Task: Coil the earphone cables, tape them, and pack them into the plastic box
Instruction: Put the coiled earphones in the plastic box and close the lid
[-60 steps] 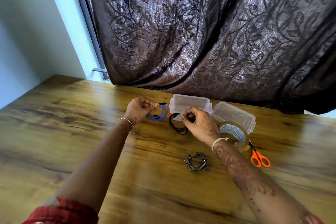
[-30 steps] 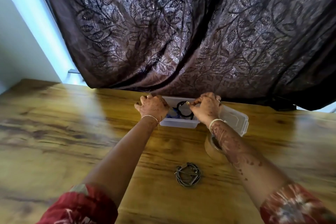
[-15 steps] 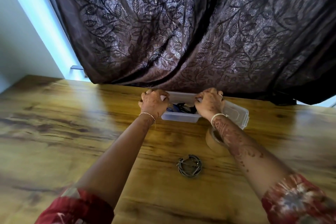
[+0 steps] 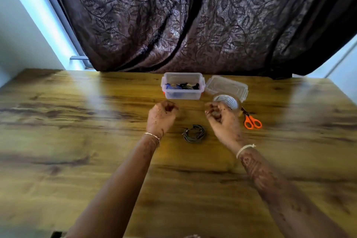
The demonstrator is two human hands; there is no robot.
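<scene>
The clear plastic box stands open at the far middle of the wooden table, with a blue coiled earphone cable and a black one inside. Its lid lies just to the right. A dark coiled cable rests on the table between my hands. My left hand hovers left of it, fingers loosely curled, holding nothing. My right hand hovers right of it, fingers curled and empty, in front of the tape roll.
Orange-handled scissors lie right of the tape roll. A dark patterned curtain hangs behind the table's far edge. The wooden tabletop stretches wide on both sides and toward me.
Both hands placed the blue and black coils into the box, then let go and drew back toward me. They now hover either side of the dark coil.
</scene>
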